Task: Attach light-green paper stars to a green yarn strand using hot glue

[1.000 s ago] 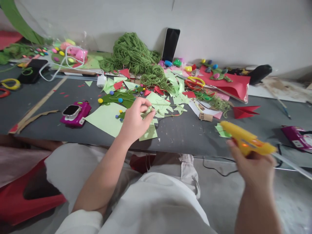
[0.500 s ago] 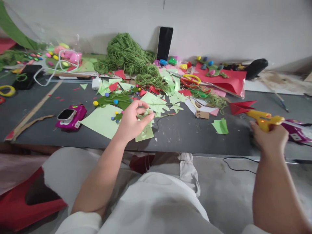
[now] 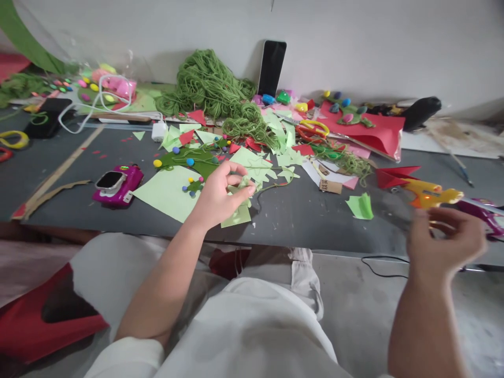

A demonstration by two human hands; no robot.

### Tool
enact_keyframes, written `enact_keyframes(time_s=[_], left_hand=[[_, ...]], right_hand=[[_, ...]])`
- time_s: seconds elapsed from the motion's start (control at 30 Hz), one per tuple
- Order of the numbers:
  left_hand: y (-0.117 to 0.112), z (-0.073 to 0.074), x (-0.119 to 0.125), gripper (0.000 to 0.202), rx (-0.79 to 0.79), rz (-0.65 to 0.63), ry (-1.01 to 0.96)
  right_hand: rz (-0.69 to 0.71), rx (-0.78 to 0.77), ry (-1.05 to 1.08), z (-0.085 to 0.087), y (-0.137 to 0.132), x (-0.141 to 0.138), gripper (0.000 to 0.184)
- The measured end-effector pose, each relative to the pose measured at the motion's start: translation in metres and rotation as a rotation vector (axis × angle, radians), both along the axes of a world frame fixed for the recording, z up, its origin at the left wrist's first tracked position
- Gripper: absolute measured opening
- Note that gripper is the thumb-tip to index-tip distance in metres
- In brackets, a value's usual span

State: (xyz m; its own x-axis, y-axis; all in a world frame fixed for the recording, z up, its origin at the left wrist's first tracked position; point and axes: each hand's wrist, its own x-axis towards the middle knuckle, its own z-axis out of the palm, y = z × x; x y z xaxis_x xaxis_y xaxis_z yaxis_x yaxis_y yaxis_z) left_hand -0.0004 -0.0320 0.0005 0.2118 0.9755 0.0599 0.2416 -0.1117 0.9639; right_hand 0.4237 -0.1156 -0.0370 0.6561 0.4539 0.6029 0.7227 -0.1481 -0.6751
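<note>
My left hand (image 3: pixel 218 198) pinches a small light green paper cut-out (image 3: pixel 244 184) above the table's front half. A strand of green yarn (image 3: pixel 271 186) runs from it to the right, towards a star-shaped paper piece (image 3: pixel 289 174). Under these fingers lies a light green paper square (image 3: pixel 236 218). My right hand (image 3: pixel 444 244) is just in front of a yellow glue gun (image 3: pixel 429 194), with its fingers curved, apart and holding nothing. The glue gun lies on the table with its nozzle by a folded red paper (image 3: pixel 397 176).
A big heap of green yarn (image 3: pixel 208 86) sits at the back, beside a phone (image 3: pixel 272 68) leaning on the wall. Yellow-handled scissors (image 3: pixel 315 127) lie among paper scraps. A purple device with a watch (image 3: pixel 111 181) is at left, and a crumpled green paper (image 3: pixel 360 206) at right.
My right hand has let go of the glue gun and drawn back towards me, its fingers opening. My left hand keeps its hold on the paper cut-out. The view has shifted slightly.
</note>
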Motion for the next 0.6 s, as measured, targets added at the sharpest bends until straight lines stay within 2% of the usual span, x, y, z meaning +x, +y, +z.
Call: enact_keyframes(time_s=[0.03, 0.1, 0.17, 0.2, 0.23, 0.3, 0.4, 0.5, 0.6], left_hand=[[0.0, 0.0, 0.0, 0.035, -0.005, -0.008, -0.001], [-0.001, 0.001, 0.001, 0.035, -0.009, -0.013, -0.001], [-0.001, 0.002, 0.001, 0.035, -0.012, -0.017, -0.001], [-0.001, 0.003, 0.001, 0.035, -0.014, -0.02, -0.001], [-0.001, 0.004, 0.001, 0.035, -0.017, -0.025, 0.0], [-0.001, 0.005, 0.0, 0.035, -0.024, -0.032, 0.005], [0.001, 0.007, -0.003, 0.034, -0.039, -0.023, 0.017], [0.001, 0.007, -0.004, 0.035, -0.055, -0.038, 0.012], [0.002, 0.005, -0.004, 0.034, -0.064, -0.062, 0.039]], right_hand=[[0.2, -0.007, -0.007, 0.008, 0.003, -0.023, 0.026], [0.709, -0.216, 0.065, 0.028, 0.017, -0.072, 0.023], [1.157, -0.368, 0.081, 0.047, 0.041, -0.116, 0.033], [1.352, -0.438, 0.062, 0.055, 0.056, -0.135, 0.04], [1.474, -0.511, 0.045, 0.06, 0.071, -0.151, 0.044], [1.665, -0.61, -0.021, 0.067, 0.102, -0.172, 0.046], [1.814, -0.839, -0.06, 0.071, 0.136, -0.184, 0.032], [1.826, -0.951, 0.022, 0.072, 0.148, -0.186, 0.031], [1.75, -0.898, 0.119, 0.069, 0.146, -0.189, 0.03]])
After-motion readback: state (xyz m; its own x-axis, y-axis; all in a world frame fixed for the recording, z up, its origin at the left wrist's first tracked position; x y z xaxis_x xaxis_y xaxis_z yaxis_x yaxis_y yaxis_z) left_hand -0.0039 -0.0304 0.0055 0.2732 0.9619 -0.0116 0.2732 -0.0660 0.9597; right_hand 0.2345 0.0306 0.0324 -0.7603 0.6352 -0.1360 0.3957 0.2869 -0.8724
